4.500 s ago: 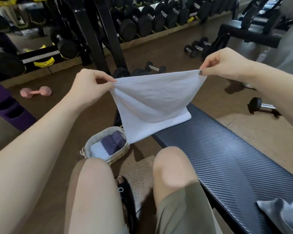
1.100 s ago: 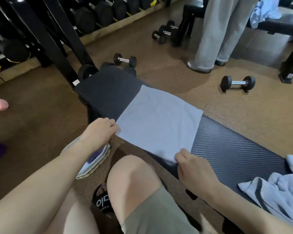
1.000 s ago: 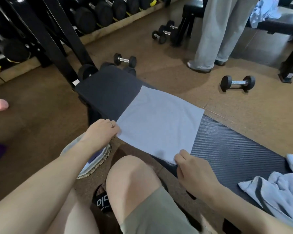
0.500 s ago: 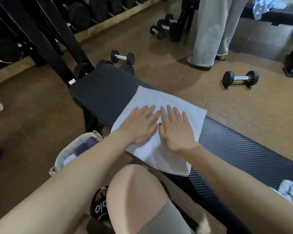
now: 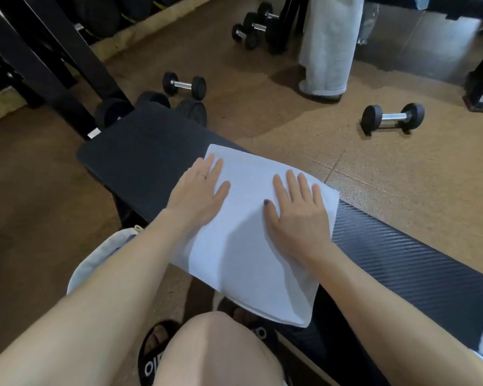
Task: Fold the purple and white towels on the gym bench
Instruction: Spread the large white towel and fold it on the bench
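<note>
Both hands [image 5: 198,196] [image 5: 296,213] have spread apart, flat on white towel [image 5: 248,246].

towel [image 5: 251,238]: soft matt white cloth under the hands
table [image 5: 402,263]: dark ribbed padding, slight sheen
dumbbell [image 5: 393,117]: matt black ends, shiny metal handle

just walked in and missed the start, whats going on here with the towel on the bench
A person sits beside a black gym bench with a white towel laid on it, already folded into a rough square. Both hands lie flat on it, fingers straight: the left hand near its left edge, the right hand toward its right side, apparently smoothing it. A basket sits on the floor under the left arm, and dumbbells lie around.
</note>
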Demonstrator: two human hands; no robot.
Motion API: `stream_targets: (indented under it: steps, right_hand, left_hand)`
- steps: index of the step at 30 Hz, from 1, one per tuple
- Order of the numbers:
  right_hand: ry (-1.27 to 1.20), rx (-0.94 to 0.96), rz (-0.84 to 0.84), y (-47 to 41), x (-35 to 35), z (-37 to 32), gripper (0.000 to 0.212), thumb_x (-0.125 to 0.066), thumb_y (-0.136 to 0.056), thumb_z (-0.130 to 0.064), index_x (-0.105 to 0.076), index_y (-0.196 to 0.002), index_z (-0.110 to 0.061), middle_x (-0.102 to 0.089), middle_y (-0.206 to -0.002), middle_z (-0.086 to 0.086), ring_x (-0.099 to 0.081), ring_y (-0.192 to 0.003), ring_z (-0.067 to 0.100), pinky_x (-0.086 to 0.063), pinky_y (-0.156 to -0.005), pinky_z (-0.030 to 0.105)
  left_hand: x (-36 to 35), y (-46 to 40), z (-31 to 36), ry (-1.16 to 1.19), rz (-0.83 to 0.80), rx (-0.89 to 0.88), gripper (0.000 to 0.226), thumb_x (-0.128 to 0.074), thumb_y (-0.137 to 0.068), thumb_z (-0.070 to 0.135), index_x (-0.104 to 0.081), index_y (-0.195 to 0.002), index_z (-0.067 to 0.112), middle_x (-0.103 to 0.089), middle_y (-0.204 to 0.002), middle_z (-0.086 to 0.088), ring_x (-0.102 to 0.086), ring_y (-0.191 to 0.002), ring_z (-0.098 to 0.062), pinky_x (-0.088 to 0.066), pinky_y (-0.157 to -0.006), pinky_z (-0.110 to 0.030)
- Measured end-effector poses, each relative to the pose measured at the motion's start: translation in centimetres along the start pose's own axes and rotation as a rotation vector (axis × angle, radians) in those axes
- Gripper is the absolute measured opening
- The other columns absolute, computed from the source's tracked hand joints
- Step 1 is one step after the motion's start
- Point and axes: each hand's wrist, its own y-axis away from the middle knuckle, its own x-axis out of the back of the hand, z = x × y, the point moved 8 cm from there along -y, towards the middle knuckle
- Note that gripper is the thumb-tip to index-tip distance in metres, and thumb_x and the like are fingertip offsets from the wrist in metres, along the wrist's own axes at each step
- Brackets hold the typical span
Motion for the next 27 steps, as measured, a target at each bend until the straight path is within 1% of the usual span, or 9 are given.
stream_targets:
  steps: [4, 7, 11, 15, 19, 21, 23, 25, 27]
  right_hand:
    - [0.018, -0.019, -0.004, 0.2, -0.2, 0.0, 0.062, -0.034, -0.099, -0.043, -0.047, -0.149, -0.008, -0.040, -0.156, 0.022, -0.035, -0.145, 0.041, -0.022, -0.120, 0.058]
    - [0.013, -0.028, 0.001, 0.0, -0.2, 0.0, 0.063, -0.035, -0.099, -0.044, -0.048, -0.148, -0.007, -0.041, -0.155, 0.022, -0.037, -0.144, 0.041, -0.024, -0.119, 0.059]
    - [-0.010, -0.019, 0.017, 0.1, -0.4, 0.4, 0.063, -0.035, -0.099, -0.045, -0.049, -0.148, -0.008, -0.043, -0.155, 0.020, -0.038, -0.144, 0.039, -0.025, -0.119, 0.057]
    - [0.011, -0.076, 0.041, -0.4, 0.1, 3.2, 0.062, -0.035, -0.099, -0.044, -0.048, -0.147, -0.008, -0.048, -0.149, 0.020, -0.043, -0.139, 0.037, -0.029, -0.115, 0.053]
    - [-0.006, -0.291, -0.277, -1.0, 0.8, 8.5, 0.058, -0.026, -0.102, -0.049, -0.042, -0.147, -0.015, -0.057, -0.133, 0.017, -0.052, -0.122, 0.036, -0.038, -0.104, 0.046]
    - [-0.117, -0.438, -0.423, -1.6, 1.0, 10.3, 0.061, -0.023, -0.102, -0.052, -0.052, -0.136, -0.010, -0.060, -0.131, 0.020, -0.055, -0.121, 0.038, -0.042, -0.103, 0.045]
    - [-0.357, -0.568, -0.501, -2.3, 1.6, 10.8, 0.050, -0.034, -0.101, -0.046, -0.060, -0.120, -0.007, -0.063, -0.123, 0.018, -0.058, -0.116, 0.036, -0.045, -0.097, 0.040]
    - [-0.605, -0.672, -0.493, -3.0, 2.3, 11.1, 0.027, -0.055, -0.094, -0.030, -0.062, -0.108, -0.007, -0.065, -0.106, 0.014, -0.062, -0.099, 0.032, -0.048, -0.077, 0.034]
    - [-0.772, -0.752, -0.465, -3.2, 3.1, 11.6, 0.034, -0.069, -0.089, -0.017, -0.062, -0.119, -0.002, -0.062, -0.109, 0.011, -0.060, -0.106, 0.031, -0.042, -0.076, 0.033]
  left_hand:
    - [1.6, -0.5, -1.0, -0.067, 0.087, 0.080, 0.065, -0.019, -0.108, 0.040, -0.005, -0.163, 0.007, -0.002, -0.171, -0.009, -0.003, -0.158, -0.024, -0.005, -0.128, -0.039]
    - [2.8, -0.8, 3.1, -0.082, 0.181, -0.098, 0.065, -0.021, -0.107, 0.038, -0.004, -0.163, 0.011, 0.002, -0.171, -0.005, 0.000, -0.158, -0.022, -0.002, -0.128, -0.040]
    - [0.0, -1.5, 3.3, -0.031, -0.016, -0.129, 0.064, -0.018, -0.107, 0.047, -0.002, -0.164, 0.022, 0.007, -0.171, 0.003, 0.008, -0.157, -0.017, 0.002, -0.127, -0.037]
    - [-0.2, -1.6, 2.5, -0.052, 0.006, -0.133, 0.065, -0.018, -0.107, 0.050, -0.002, -0.164, 0.023, 0.006, -0.171, 0.003, 0.008, -0.157, -0.018, 0.001, -0.128, -0.037]
    - [0.0, -1.6, 3.0, -0.076, 0.004, -0.138, 0.065, -0.018, -0.108, 0.048, -0.003, -0.164, 0.019, 0.005, -0.172, 0.000, 0.006, -0.158, -0.021, 0.000, -0.128, -0.037]
    - [0.7, -1.3, 3.4, -0.187, 0.044, -0.130, 0.066, -0.019, -0.107, 0.045, -0.006, -0.164, 0.014, -0.003, -0.171, -0.007, -0.003, -0.157, -0.027, -0.005, -0.128, -0.041]
    - [2.4, -0.1, 5.4, -0.269, 0.121, -0.161, 0.063, -0.027, -0.106, 0.040, -0.020, -0.159, 0.009, -0.024, -0.165, -0.015, -0.023, -0.151, -0.033, -0.019, -0.123, -0.044]
    - [3.8, 2.0, 8.6, -0.141, 0.116, -0.271, 0.049, -0.040, -0.102, 0.041, -0.042, -0.141, 0.011, -0.045, -0.141, -0.011, -0.046, -0.128, -0.031, -0.038, -0.106, -0.045]
    - [3.7, 5.4, 12.2, 0.063, -0.068, -0.417, 0.040, -0.055, -0.097, 0.050, -0.050, -0.119, 0.017, -0.050, -0.119, -0.001, -0.054, -0.104, -0.026, -0.045, -0.087, -0.043]
